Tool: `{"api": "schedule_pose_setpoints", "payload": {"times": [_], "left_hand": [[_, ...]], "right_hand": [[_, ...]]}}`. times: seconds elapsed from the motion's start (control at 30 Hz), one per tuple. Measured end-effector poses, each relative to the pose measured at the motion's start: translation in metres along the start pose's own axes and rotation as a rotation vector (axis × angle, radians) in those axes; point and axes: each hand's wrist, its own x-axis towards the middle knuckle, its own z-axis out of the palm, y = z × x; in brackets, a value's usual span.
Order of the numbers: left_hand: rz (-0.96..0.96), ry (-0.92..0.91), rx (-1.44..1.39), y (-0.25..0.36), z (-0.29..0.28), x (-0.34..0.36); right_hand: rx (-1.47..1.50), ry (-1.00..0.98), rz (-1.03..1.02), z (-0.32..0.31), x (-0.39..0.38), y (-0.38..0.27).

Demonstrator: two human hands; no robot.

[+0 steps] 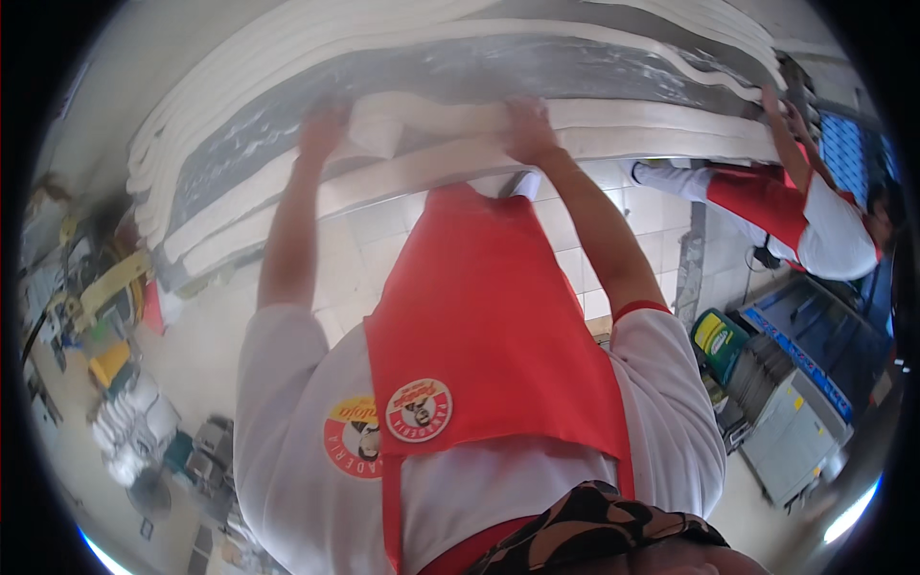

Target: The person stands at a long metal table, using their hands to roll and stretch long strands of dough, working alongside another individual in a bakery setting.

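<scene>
Long pale strips of dough (450, 163) run along the near edge of a floured grey work table (441, 67). Between my hands, one dough strip (426, 117) bulges up, with a folded-over end near the left hand. My left hand (326, 125) is at that folded end, its fingers smeared by motion. Touching the same strip farther right is my right hand (529, 126), also blurred. Whether the fingers of either hand are closed around the dough cannot be made out.
More dough strips (240, 91) lie along the table's far and left sides. At the table's right end a co-worker (815, 211) in a red apron reaches onto the dough. A grey metal cabinet (795, 431) stands at right, and cluttered equipment (134, 422) at left.
</scene>
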Motion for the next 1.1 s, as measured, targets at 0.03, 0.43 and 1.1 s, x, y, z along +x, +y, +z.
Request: {"api": "schedule_pose_setpoints", "payload": {"times": [0.03, 0.43, 1.1], "left_hand": [[-0.201, -0.082, -0.306, -0.005, 0.006, -0.016], [-0.525, -0.499, -0.422, -0.071, -0.122, -0.062], [-0.189, -0.741, -0.636, 0.099, -0.067, 0.079]], "right_hand": [[0.028, -0.018, 0.022, 0.002, -0.004, 0.003], [-0.04, -0.119, 0.64, 0.002, -0.048, 0.165], [0.321, 0.255, -0.113, 0.02, 0.0, 0.033]]}}
